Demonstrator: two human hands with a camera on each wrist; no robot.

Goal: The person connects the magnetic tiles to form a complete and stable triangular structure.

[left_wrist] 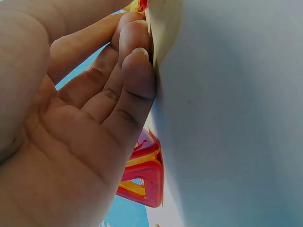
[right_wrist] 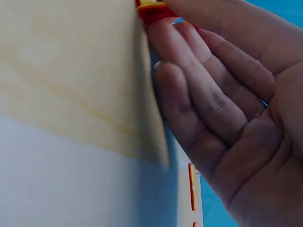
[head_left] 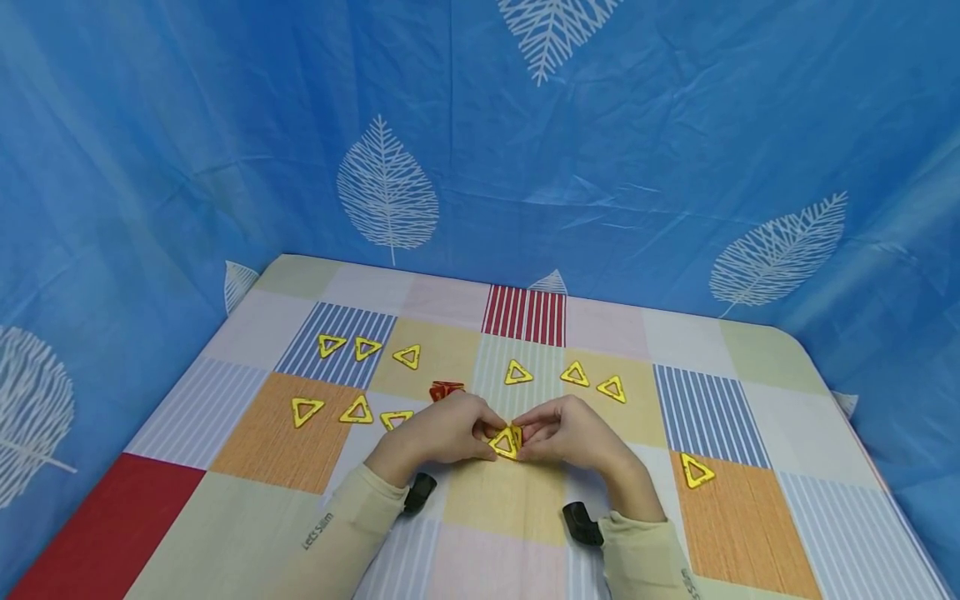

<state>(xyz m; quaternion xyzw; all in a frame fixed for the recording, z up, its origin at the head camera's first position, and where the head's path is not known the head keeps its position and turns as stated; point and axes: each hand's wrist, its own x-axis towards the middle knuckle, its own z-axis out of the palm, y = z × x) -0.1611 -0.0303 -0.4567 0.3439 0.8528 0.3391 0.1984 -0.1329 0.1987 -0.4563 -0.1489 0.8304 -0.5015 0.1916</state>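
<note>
Both hands meet over the middle of the table. Thumb and fingers of my left hand (head_left: 442, 429) pinch a yellow triangle tile (head_left: 508, 455) with an open centre. Against its right side stands a second triangle tile (head_left: 517, 434), pinched by my right hand (head_left: 573, 433) and partly hidden by its fingers. In the right wrist view the held tile (right_wrist: 155, 11) shows red and yellow at the fingertips. Both hands' lower fingers rest close along the cloth. Just beyond the left hand stands a red and yellow triangular piece (head_left: 447, 388), also in the left wrist view.
Several loose yellow triangle tiles (head_left: 356, 410) lie to the left, one partly behind the left wrist. Three more tiles (head_left: 574, 373) lie beyond the right hand, and a single tile (head_left: 697, 472) lies farther right. A blue leaf-print curtain (head_left: 465, 167) borders the patchwork-covered table (head_left: 247, 517).
</note>
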